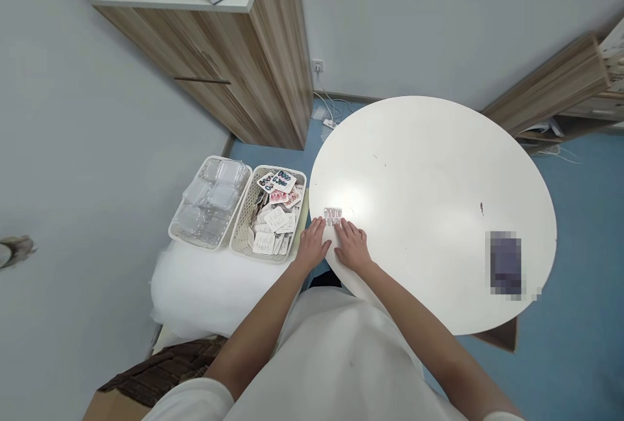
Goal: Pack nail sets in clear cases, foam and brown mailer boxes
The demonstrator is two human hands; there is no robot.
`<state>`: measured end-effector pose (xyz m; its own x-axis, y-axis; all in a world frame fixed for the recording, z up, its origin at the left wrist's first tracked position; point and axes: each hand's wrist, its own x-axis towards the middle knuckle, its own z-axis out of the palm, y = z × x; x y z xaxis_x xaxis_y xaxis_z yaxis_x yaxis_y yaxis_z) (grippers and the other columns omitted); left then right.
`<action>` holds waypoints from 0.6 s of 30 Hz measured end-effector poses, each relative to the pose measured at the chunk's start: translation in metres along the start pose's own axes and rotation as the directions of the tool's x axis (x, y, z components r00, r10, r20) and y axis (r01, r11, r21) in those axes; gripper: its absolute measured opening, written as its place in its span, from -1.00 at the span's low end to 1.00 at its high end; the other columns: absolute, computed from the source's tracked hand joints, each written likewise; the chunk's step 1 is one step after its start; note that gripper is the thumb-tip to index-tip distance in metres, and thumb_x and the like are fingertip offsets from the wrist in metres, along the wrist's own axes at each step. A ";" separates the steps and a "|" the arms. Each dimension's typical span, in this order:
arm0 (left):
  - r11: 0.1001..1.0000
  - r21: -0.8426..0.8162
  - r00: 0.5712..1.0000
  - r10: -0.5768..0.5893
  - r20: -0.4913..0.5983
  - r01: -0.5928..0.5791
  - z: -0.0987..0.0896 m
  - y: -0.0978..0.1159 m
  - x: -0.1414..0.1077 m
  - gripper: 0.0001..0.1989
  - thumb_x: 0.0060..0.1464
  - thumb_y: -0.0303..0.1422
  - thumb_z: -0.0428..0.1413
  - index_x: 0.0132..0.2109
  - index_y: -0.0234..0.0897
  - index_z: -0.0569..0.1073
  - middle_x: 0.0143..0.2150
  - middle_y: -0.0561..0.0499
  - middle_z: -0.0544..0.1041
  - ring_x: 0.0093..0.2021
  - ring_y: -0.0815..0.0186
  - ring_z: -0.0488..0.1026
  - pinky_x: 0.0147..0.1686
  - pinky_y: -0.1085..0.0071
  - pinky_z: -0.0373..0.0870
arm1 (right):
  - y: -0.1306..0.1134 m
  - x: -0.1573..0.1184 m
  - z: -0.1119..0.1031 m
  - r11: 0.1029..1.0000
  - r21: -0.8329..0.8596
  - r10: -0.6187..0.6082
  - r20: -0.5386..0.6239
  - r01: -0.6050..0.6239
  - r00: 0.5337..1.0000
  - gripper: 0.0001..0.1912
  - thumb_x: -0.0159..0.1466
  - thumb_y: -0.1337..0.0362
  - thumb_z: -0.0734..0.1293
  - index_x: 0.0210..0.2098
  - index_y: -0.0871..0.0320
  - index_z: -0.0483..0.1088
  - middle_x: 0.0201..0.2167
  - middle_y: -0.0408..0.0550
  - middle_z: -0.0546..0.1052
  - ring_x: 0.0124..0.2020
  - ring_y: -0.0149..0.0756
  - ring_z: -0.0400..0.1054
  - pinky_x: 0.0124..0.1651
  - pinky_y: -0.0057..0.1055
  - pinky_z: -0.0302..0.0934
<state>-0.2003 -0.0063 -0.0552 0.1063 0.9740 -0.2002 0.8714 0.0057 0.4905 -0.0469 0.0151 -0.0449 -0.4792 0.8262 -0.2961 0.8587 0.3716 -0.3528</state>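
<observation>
A small card of press-on nails [333, 213] lies on the white round table [429, 167] near its left edge. My left hand [312, 245] rests at the table's edge with its fingertips at the card's lower left corner, fingers stretched out and thumb apart. On the card's lower right side, my right hand [353, 244] lies with its fingers spread, the fingertips touching or close to the card. Neither hand is closed around anything.
Left of the table, a white basket [235, 236] holds nail cards, beside another basket [174, 216] of clear plastic boxes. Both stand by white wrapping [205, 288]. A blurred dark object [506, 262] lies at the table's right. A wooden cabinet [273, 51] stands behind.
</observation>
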 end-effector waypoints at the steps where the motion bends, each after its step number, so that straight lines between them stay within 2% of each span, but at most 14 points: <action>1: 1.000 -0.011 1.000 -0.002 -0.001 0.002 0.001 -0.001 -0.001 -0.43 0.07 -0.29 -0.07 0.21 -0.32 0.00 0.23 -0.17 0.07 0.23 0.14 -0.03 0.07 0.18 0.05 | 0.000 -0.001 0.000 1.000 0.002 0.005 0.003 -0.005 1.000 -0.34 0.12 0.25 0.17 0.19 0.15 -0.08 0.24 0.08 -0.05 0.21 -0.07 -0.15 0.09 -0.09 -0.21; 8: 0.996 -0.087 1.000 -0.004 -0.024 0.002 0.006 -0.002 -0.008 -0.42 0.07 -0.26 -0.07 0.21 -0.32 -0.01 0.25 -0.20 0.00 0.24 0.11 -0.05 0.07 0.15 0.08 | 0.001 -0.017 -0.001 0.997 0.039 0.060 0.033 -0.061 0.998 -0.34 0.13 0.25 0.18 0.19 0.16 -0.09 0.25 0.12 -0.10 0.22 -0.09 -0.15 0.10 -0.13 -0.16; 14: 0.986 -0.164 0.998 -0.035 -0.059 0.025 0.007 0.002 -0.016 -0.46 0.07 -0.24 -0.07 0.18 -0.29 0.06 0.24 -0.18 0.05 0.21 0.13 0.02 0.08 0.18 0.11 | 0.008 -0.030 -0.005 0.990 0.126 0.051 0.077 -0.060 0.996 -0.30 0.12 0.26 0.19 0.21 0.17 -0.15 0.26 0.13 -0.14 0.20 -0.10 -0.09 0.06 -0.19 -0.03; 18: 0.972 -0.220 0.993 -0.099 -0.072 0.081 0.011 0.006 -0.024 -0.50 0.06 -0.26 -0.06 0.15 -0.30 0.14 0.22 -0.17 0.09 0.19 0.15 0.08 0.08 0.20 0.14 | 0.017 -0.035 -0.011 0.979 0.199 0.033 0.095 -0.051 0.995 -0.29 0.12 0.28 0.18 0.22 0.17 -0.19 0.26 0.11 -0.14 0.20 -0.11 -0.08 0.05 -0.21 0.03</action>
<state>-0.1920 -0.0325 -0.0564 -0.0147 0.9824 -0.1865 0.7505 0.1341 0.6471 -0.0141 -0.0027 -0.0307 -0.4661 0.7939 -0.3904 0.8287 0.2373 -0.5068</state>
